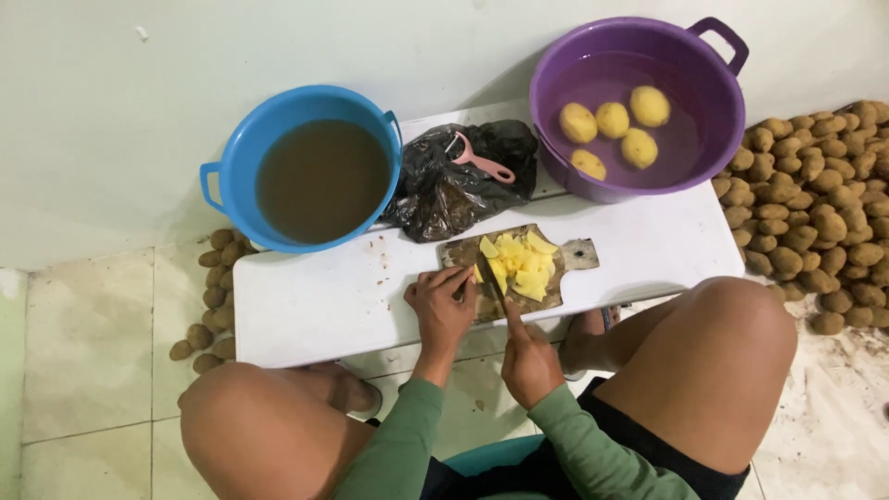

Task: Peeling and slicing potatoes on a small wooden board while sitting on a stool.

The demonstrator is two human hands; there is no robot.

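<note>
The left hand (440, 306) presses fingers together on a potato piece (478, 274) upon the cutting board (579, 253); the right hand (528, 356), apparently clamped around a knife (493, 278), slices beside it

I'm sitting low at a white rectangular table (306, 306), knees either side. My left hand (441, 306) presses fingertips down on a piece of peeled potato at the near edge of the small wooden cutting board (579, 253). My right hand (528, 356) grips a knife (489, 278), blade angled across the board. Pale yellow potato slices (519, 264) lie heaped on it. Beyond the board, a pink peeler (482, 163) rests on a crumpled black plastic bag (444, 194). A blue tub of murky brown water (310, 176) stands left, a purple tub (630, 102) holding peeled potatoes (611, 120) in water right. Unpeeled brown potatoes (815, 213) pile on the floor.
</note>
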